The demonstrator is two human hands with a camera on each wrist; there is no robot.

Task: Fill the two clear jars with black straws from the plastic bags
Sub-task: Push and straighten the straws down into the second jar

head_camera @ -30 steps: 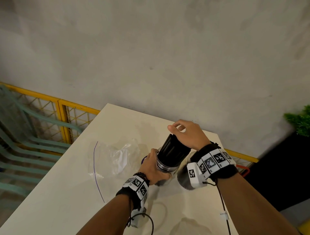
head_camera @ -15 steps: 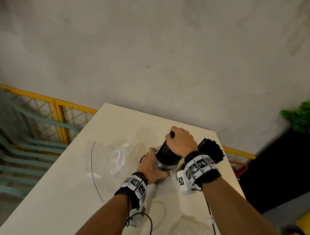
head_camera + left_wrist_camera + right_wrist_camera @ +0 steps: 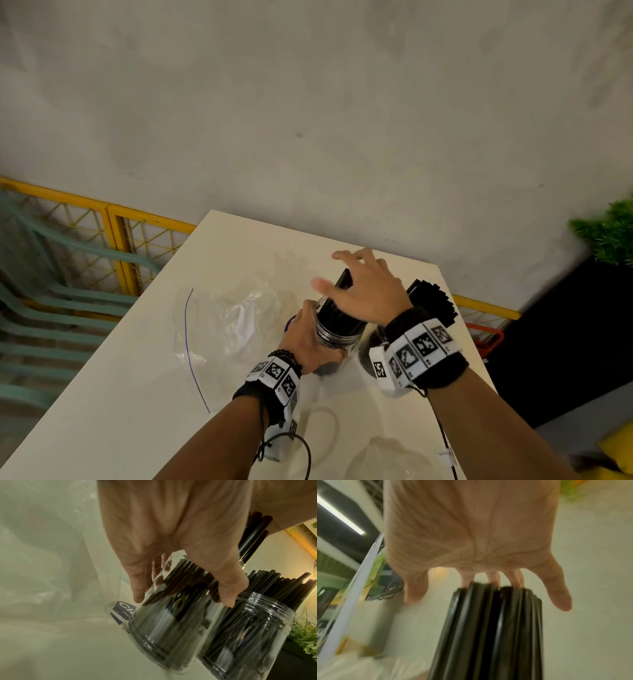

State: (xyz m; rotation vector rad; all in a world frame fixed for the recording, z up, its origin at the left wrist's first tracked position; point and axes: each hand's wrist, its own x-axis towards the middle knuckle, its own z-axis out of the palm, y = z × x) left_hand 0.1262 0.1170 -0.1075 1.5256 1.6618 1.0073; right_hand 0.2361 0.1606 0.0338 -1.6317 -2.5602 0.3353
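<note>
My left hand [image 3: 310, 344] grips a clear jar [image 3: 337, 337] tilted on the white table [image 3: 130, 394]; in the left wrist view its fingers [image 3: 224, 588] curl round the jar [image 3: 171, 622]. Black straws [image 3: 342, 284] stick out of the jar's mouth. My right hand [image 3: 363, 291] hovers over their tops with its fingers spread, holding nothing; the right wrist view shows the straws [image 3: 493, 622] just below its palm [image 3: 471, 527]. A second clear jar [image 3: 257, 635], packed with black straws [image 3: 433, 299], stands right beside the first.
An empty clear plastic bag [image 3: 222, 325] with a purple edge lies on the table left of the jars. More crumpled plastic [image 3: 383, 459] lies near the front edge. A green plant [image 3: 609, 233] stands at the right, a yellow fence [image 3: 120, 246] behind the table.
My right hand let go of the bundle of straws and spread its fingers above them. The left hand kept its grip on the tilted jar.
</note>
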